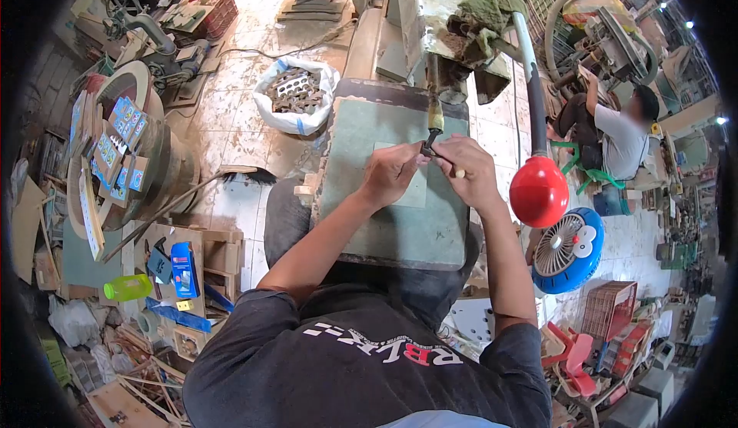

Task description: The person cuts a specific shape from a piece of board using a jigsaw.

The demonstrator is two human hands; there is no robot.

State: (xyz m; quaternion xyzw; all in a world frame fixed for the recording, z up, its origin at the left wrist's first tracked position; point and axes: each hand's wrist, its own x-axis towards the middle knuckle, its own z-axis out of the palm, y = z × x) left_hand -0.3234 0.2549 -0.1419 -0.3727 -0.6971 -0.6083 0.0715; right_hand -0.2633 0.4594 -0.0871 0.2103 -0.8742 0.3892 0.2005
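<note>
Both hands meet over a green-grey board that lies across the lap. My left hand is closed in a pinch at a small dark piece, just below the tip of a rod-like tool that points down from the bench. My right hand has its fingers curled at the same piece, and a short pale stick shows between them. What exactly each set of fingertips grips is too small to make out. A paler rectangle lies on the board under the hands.
A red ball-shaped lamp head hangs right of the hands, near a blue fan. A white sack of dark pieces stands ahead. A co-worker sits at far right. A cloth drapes over the bench.
</note>
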